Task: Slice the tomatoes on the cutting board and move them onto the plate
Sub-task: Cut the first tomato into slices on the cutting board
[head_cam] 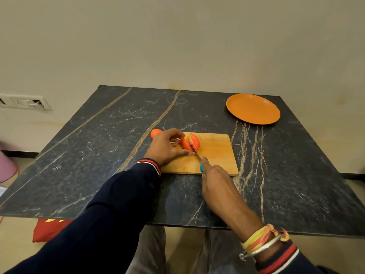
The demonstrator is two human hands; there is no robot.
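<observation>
Over board (215, 153), right hand (217, 180) around knife (197, 154)

A plain cream wall (177, 36) backs the scene. A white socket panel (25, 101) is mounted low at left. The tabletop (98, 145) is dark marble-pattern with tan veins. The floor (17, 244) is beige. A red fabric item (49, 230) lies under the tabletop's near edge.

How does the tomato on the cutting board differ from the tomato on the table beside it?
The board tomato is cut open, pale inside showing; the table tomato looks whole. The board tomato lies on the cutting board; the table tomato on the dark table. The left hand holds the board tomato against the knife; the table tomato lies unheld. Both are orange-red.
</observation>
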